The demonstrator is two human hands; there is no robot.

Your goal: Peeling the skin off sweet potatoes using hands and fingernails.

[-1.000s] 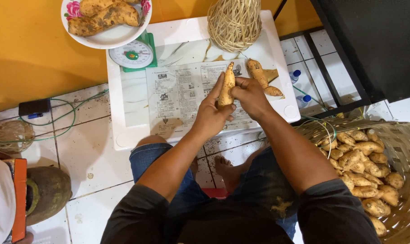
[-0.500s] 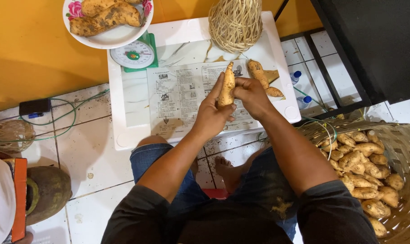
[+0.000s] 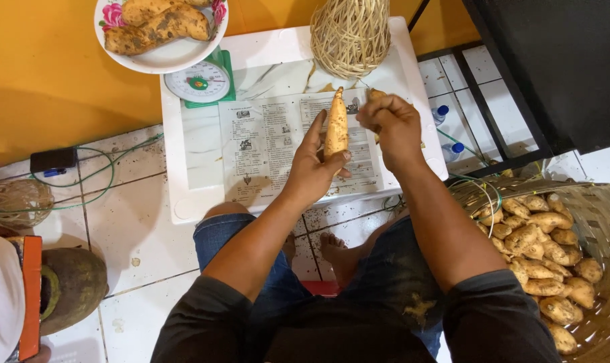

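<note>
White table [image 3: 184,175], one sweet potato [image 3: 336,124], left hand [image 3: 315,171]

A single view is supplied, taken from a head-worn camera and directed steeply downward past the wearer's forearms and knees. The low white rectangular plastic table [image 3: 184,195] is seen close, almost from directly above, with its far edge toward the top of the frame. The woven brown wicker basket [image 3: 600,222] is cut by the right edge. No second view is provided.
</note>
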